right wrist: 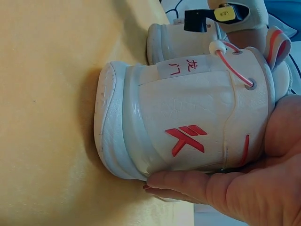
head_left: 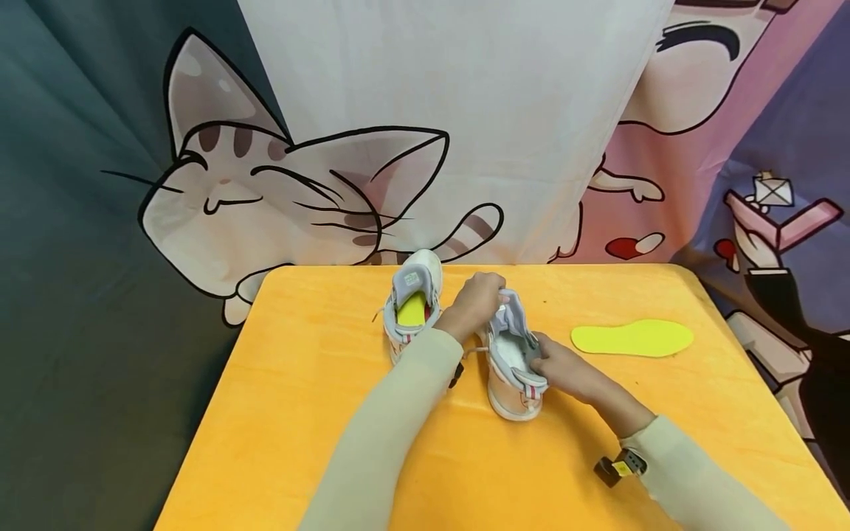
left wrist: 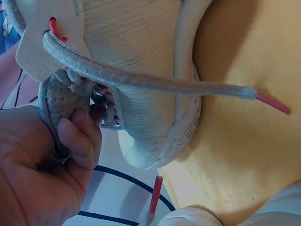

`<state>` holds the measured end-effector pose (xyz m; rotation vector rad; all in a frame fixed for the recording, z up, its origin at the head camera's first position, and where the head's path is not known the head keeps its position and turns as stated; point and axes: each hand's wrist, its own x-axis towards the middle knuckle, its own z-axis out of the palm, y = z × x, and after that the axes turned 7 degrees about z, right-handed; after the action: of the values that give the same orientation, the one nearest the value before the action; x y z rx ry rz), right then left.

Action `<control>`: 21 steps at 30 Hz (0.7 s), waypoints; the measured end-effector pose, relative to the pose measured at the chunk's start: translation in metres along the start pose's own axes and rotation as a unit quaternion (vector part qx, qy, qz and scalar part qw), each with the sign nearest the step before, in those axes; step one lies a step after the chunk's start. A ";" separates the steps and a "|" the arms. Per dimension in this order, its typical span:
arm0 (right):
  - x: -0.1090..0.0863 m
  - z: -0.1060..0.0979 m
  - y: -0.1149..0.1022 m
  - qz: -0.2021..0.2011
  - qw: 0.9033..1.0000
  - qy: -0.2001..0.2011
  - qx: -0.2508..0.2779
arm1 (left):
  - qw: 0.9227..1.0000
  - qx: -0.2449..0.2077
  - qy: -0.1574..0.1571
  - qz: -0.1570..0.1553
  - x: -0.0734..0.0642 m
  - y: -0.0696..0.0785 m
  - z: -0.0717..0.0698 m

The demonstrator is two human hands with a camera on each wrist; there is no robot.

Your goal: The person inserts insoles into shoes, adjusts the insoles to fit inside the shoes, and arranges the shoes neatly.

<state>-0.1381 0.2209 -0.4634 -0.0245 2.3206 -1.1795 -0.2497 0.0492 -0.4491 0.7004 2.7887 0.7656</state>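
A white shoe with red details stands on the yellow table, its heel toward me. My left hand pinches the shoe's padded tongue between thumb and fingers. At the opposite side of the opening, my right hand grips the collar, with fingers along the outer wall below the red logo in the right wrist view. The inside of this shoe looks pale. A loose lace with a red tip hangs across its side in the left wrist view.
To the left stands the matching shoe, with a yellow-green insole showing inside. Another yellow-green insole lies flat on the table at the right. A cartoon-printed cloth hangs behind the table's far edge.
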 end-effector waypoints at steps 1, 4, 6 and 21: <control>0.000 0.000 0.000 0.000 1.000 0.001 -0.003 | 1.000 -0.004 0.000 -0.006 0.001 -0.001 0.000; 0.001 0.000 0.000 0.008 1.000 0.006 -0.010 | 1.000 -0.005 -0.004 -0.017 0.002 -0.001 0.001; 0.001 0.001 0.001 0.012 1.000 0.006 -0.012 | 1.000 -0.007 -0.011 -0.023 0.001 0.000 0.001; 0.002 -0.004 0.005 0.000 1.000 -0.007 0.014 | 0.991 -0.084 -0.087 0.052 -0.010 0.001 -0.014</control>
<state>-0.1406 0.2264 -0.4668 -0.0228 2.2922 -1.2092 -0.2442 0.0388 -0.4360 0.8417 2.5144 0.8987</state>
